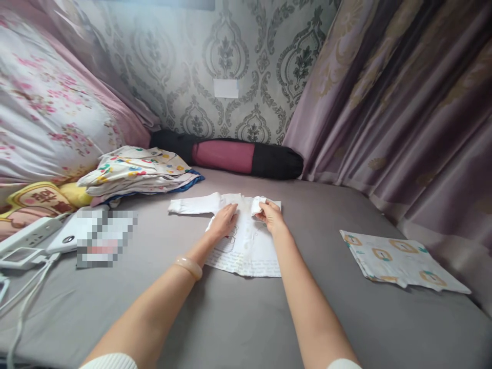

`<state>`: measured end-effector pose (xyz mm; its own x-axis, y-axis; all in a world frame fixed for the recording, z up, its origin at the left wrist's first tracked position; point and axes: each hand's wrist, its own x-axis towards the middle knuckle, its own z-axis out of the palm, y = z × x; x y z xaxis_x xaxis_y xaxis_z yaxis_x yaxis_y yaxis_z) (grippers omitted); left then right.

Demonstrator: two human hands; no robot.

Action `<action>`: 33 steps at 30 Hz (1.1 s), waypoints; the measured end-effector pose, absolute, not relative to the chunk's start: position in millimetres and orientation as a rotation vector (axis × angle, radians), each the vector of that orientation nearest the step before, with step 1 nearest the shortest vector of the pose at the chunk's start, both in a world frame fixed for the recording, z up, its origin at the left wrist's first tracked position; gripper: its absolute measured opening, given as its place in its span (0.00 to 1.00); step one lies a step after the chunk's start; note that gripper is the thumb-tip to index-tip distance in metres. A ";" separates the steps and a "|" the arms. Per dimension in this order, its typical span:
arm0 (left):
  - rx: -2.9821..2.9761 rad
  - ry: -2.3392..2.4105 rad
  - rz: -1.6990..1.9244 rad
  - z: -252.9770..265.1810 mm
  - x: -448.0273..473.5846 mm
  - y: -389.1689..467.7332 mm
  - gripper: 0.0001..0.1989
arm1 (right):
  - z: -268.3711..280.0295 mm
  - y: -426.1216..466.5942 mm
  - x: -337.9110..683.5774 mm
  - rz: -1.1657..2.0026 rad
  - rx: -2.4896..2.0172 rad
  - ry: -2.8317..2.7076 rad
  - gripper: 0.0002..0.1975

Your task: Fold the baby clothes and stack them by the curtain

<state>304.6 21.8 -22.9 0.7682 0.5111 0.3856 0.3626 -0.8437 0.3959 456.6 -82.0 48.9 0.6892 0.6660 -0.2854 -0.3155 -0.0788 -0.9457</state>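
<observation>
1. My right hand (pixel 272 214) is closed in a pinch, thumb against fingers, on a bunched bit of the white long-sleeved top (pixel 265 251); it looks like the sleeve on that side, turned in over the body, so the pinch probably keeps it gathered
2. My left hand (pixel 226 219) lies palm down on the top's front, fingers extended and gripping nothing that I can see, I judge to steady the fabric against the pull opposite
3. The top lies mostly flat on the grey bedsheet (pixel 238 328), hem towards me, its other sleeve (pixel 194 204) stretched out to the left; that orientation seems to put both shoulders within my reach
4. Well apart on the right sits a folded printed cloth (pixel 400 259), perhaps set aside to leave me working room
5. To the left I see a pile of printed clothes (pixel 140 171) and a power strip (pixel 33 237), and by the wall a black-and-maroon bolster (pixel 223 156)
</observation>
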 end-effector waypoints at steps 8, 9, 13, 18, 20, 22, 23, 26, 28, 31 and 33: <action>2.582 0.610 0.785 -24.1 304.3 22.7 0.30 | 36.4 -55.9 437.5 0.722 -1.558 -0.304 0.11; 2.577 0.606 0.780 -23.5 304.1 22.3 0.31 | 33.7 -52.8 435.4 0.693 -1.575 -0.308 0.13; 2.560 0.597 0.776 -21.5 303.4 20.6 0.34 | 22.8 -42.7 429.7 0.595 -1.635 -0.328 0.16; 2.550 0.623 0.774 -18.1 302.8 18.7 0.37 | 17.3 -39.5 421.9 0.434 -1.828 -0.496 0.14; 2.551 0.624 0.756 -16.1 302.6 18.2 0.38 | 19.2 -41.1 417.5 0.386 -1.923 -0.595 0.15; 2.554 0.599 0.753 -14.5 302.6 18.2 0.39 | 22.4 -44.1 413.7 0.360 -2.006 -0.722 0.15; 2.562 0.579 0.756 -14.0 302.6 18.3 0.38 | 23.8 -46.0 412.4 0.353 -2.047 -0.803 0.15; 2.619 0.551 0.749 -14.5 303.2 18.7 0.32 | 25.7 -53.3 412.6 0.326 -2.138 -1.096 0.16; 2.661 0.580 0.731 -16.4 303.8 19.1 0.27 | 24.2 -58.8 416.7 0.239 -2.180 -1.243 0.18; 2.695 0.617 0.726 -20.4 304.5 20.1 0.25 | 20.1 -66.5 426.9 0.067 -2.282 -1.323 0.21; 2.703 0.620 0.732 -22.4 304.5 20.8 0.26 | 17.9 -70.3 434.2 0.027 -2.361 -1.365 0.22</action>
<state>304.5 20.8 -22.4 0.7807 0.4684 0.4136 0.3308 -0.8713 0.3625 434.2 -70.3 17.9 0.5202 0.8338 0.1850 0.8258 -0.4359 -0.3578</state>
